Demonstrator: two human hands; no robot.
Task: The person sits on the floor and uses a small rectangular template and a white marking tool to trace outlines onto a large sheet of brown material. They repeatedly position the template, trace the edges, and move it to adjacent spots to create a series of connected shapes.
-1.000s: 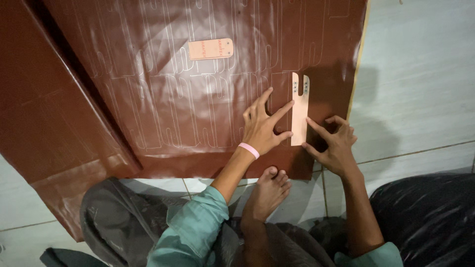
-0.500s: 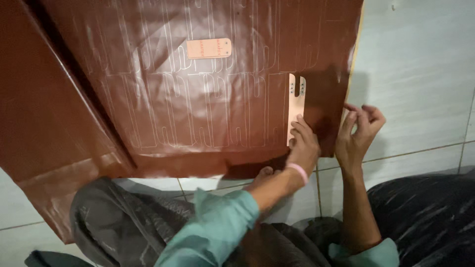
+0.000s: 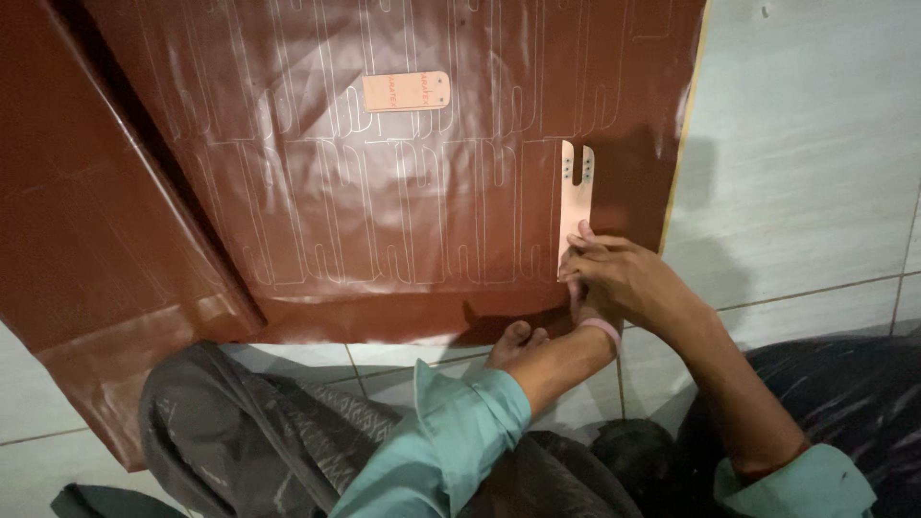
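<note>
Both hands now meet at the lower end of the pale forked template (image 3: 574,197): the right hand (image 3: 628,278) has come back over it, fingers curled and pressing, while the left hand (image 3: 587,309) is mostly hidden beneath, its grip unreadable. The template lies flat on the brown sheet (image 3: 384,211) near its right edge, beside traced outlines, so tracing seems under way.

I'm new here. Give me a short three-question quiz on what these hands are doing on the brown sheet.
1. True or false: both hands meet at the lower end of the upright template.
2. How many pale templates lie on the brown sheet?
3. Which wrist wears the pink band: A left, B right?

Key: 1 true, the right hand lies over the left hand there. 2 two, the other template lies flat higher up. 3 A.
</note>
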